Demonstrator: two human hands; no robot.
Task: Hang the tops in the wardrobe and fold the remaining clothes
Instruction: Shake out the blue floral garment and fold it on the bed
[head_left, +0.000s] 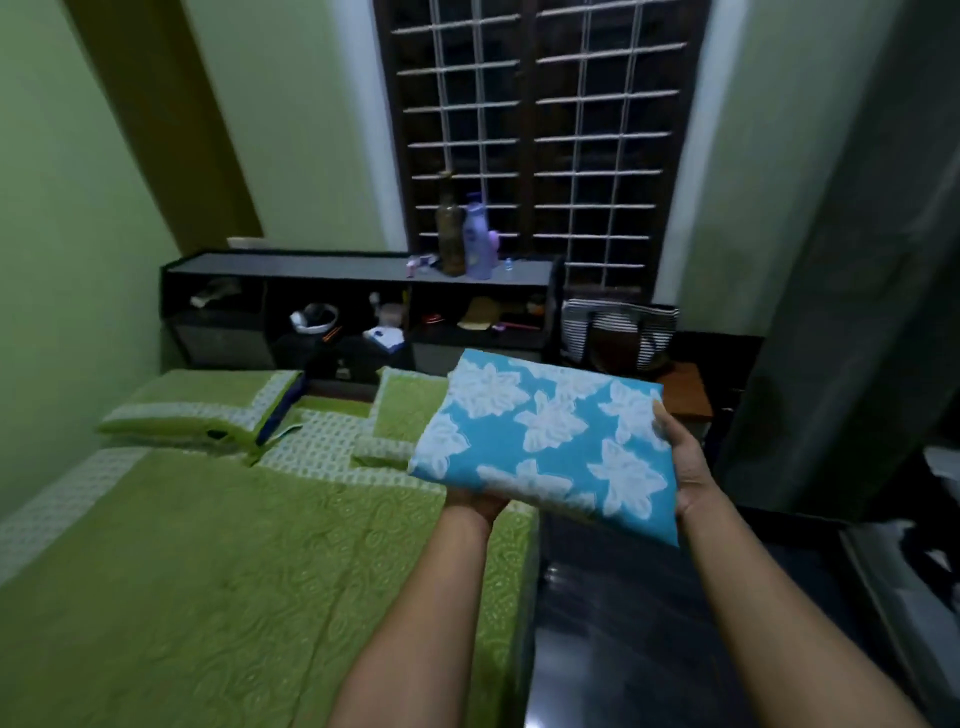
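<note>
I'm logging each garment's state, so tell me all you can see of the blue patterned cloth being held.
The folded blue cloth is a flat, roughly rectangular bundle of turquoise fabric printed with large white leaf-like shapes. It looks soft and woven. It is held in the air, tilted, over the bed's right edge, touching no furniture. The left hand supports it from beneath at the near corner; the right hand grips its right edge.

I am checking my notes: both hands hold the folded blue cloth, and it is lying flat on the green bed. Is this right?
Not quite. The head view shows the cloth lifted in the air at the edge of the bed, not lying on it. The left hand supports it from below and the right hand holds its side.
</note>
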